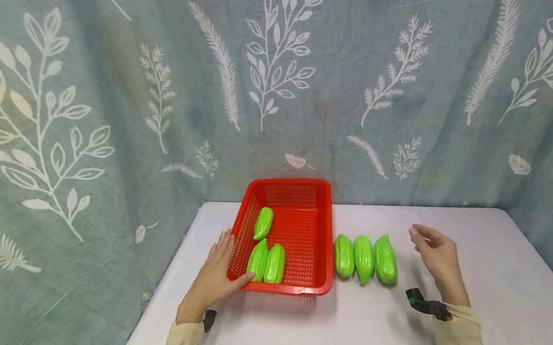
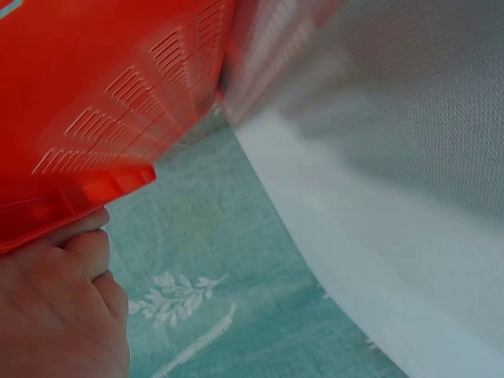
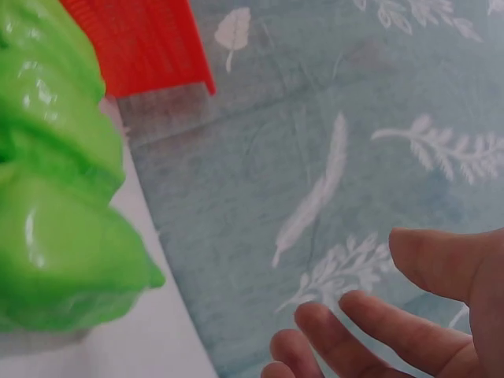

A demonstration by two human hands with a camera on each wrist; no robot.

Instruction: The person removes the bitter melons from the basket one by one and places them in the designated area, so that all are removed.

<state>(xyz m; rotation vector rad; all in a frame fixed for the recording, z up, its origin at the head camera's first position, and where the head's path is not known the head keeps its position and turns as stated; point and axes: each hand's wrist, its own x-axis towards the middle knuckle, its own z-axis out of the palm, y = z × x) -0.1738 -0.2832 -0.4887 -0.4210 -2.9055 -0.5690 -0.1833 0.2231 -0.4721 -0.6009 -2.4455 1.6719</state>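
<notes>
Left grip (image 1: pixel 214 278) flat against basket (image 1: pixel 324 232) edge — right grip (image 1: pixel 435 253) slack, holding nothing.

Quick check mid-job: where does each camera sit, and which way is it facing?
Head: on the head, looking down at the table, red basket, green vegetables; left hand and right hand show.
Left wrist: low by the basket's wall, facing the leaf-print cloth; fingers show.
Right wrist: facing the cloth past the vegetables; fingers show.
All share the basket.
</notes>
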